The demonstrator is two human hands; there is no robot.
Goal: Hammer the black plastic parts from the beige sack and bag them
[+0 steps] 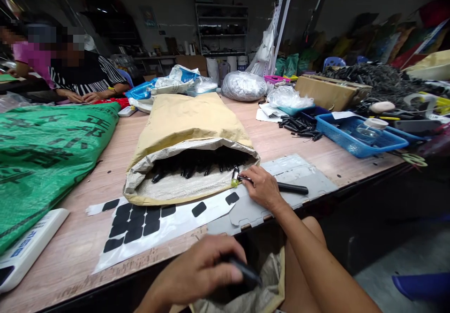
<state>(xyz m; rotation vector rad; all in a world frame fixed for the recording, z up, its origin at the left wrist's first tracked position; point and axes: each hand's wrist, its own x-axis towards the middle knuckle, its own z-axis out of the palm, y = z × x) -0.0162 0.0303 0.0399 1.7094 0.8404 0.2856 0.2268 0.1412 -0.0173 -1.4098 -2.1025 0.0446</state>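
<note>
My right hand [262, 186] is closed on the shaft of a small hammer [292, 188], near its silver head with a yellow face. Its black grip lies over a grey board [298, 172]. Just left of the hammer head gapes a tan sack [197, 116], lying on its side with black pieces [188, 170] inside. My left hand [204, 268] holds a blurred black elongated piece [246, 271] above a second open sack [277, 285] below the table edge. A white sheet of black rounded stickers [140, 224] lies partly under the first sack.
A green sack [49, 153] and a white device [33, 247] occupy the left side. At right are a blue basket [362, 137], loose black pieces [302, 127], a cardboard box [326, 92] and a large black heap [383, 85]. Two people sit across at far left.
</note>
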